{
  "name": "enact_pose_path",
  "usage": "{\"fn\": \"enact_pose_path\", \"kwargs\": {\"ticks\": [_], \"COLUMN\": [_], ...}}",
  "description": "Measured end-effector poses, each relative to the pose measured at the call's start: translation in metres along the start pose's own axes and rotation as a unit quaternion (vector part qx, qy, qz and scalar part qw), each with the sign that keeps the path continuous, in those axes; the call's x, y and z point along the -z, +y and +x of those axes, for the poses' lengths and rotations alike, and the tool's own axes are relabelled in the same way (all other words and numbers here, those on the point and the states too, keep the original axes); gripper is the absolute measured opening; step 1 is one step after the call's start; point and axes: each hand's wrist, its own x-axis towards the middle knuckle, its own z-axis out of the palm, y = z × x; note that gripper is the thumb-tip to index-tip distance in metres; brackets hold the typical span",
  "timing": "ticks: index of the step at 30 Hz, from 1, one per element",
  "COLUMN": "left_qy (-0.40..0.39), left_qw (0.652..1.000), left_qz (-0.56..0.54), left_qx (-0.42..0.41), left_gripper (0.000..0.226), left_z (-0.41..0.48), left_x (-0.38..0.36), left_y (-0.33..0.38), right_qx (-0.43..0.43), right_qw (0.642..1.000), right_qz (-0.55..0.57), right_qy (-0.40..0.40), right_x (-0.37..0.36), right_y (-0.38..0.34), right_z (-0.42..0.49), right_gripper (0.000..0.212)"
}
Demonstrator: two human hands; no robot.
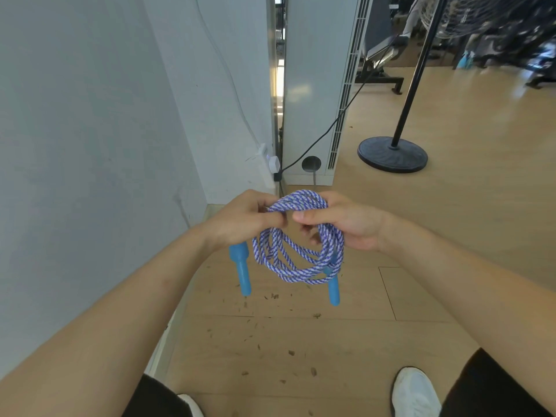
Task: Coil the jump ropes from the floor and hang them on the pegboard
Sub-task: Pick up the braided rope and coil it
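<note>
My left grip (243, 221) and right grip (346, 224) both clamp the top of the rope (301, 260), which hangs above the floor (301, 341) already coiled, so I judge only the hanging on the pegboard, not in view, is left.

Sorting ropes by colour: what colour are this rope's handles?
Light blue handles, clearest in the head view.

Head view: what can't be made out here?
Pegboard: outside the head view's frame.
Jump rope coil top: covered by left hand and right hand; any wrap or knot unreadable.
Left blue handle: upper end behind the left hand.
Right blue handle: upper end behind the coil.
Fan head: top edge cuts it, blurred.
</note>
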Motion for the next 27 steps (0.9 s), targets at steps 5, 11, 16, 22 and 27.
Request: {"fn": "enact_pose_path", "kwargs": {"ticks": [5, 11, 16, 22, 27], "left_qy": [0.056, 0.16, 0.162, 0.149, 0.143], "left_qw": [0.996, 0.987, 0.984, 0.984, 0.981], "left_qz": [-0.055, -0.016, 0.073, 0.094, 0.128], "left_qx": [-0.032, -0.028, 0.008, 0.015, 0.006], "left_gripper": [0.037, 0.014, 0.01, 0.011, 0.007], "left_z": [0.0, 0.01, 0.013, 0.012, 0.01], "left_x": [-0.007, -0.007, -0.01, -0.008, 0.009], "left_y": [0.008, -0.004, -0.01, -0.008, -0.016], "right_qx": [-0.023, -0.007, -0.06, -0.088, -0.086], "right_qw": [1.0, 1.0, 0.994, 0.986, 0.987], "right_qz": [0.014, -0.005, -0.093, -0.135, -0.131], "right_qy": [0.012, 0.011, 0.025, 0.038, 0.031], "right_x": [-0.011, -0.031, -0.043, -0.037, -0.033], "right_y": [0.018, 0.024, 0.034, 0.035, 0.032], "right_z": [0.009, 0.011, 0.012, 0.016, 0.011], "right_gripper": [0.076, 0.04, 0.035, 0.02, 0.025]}}
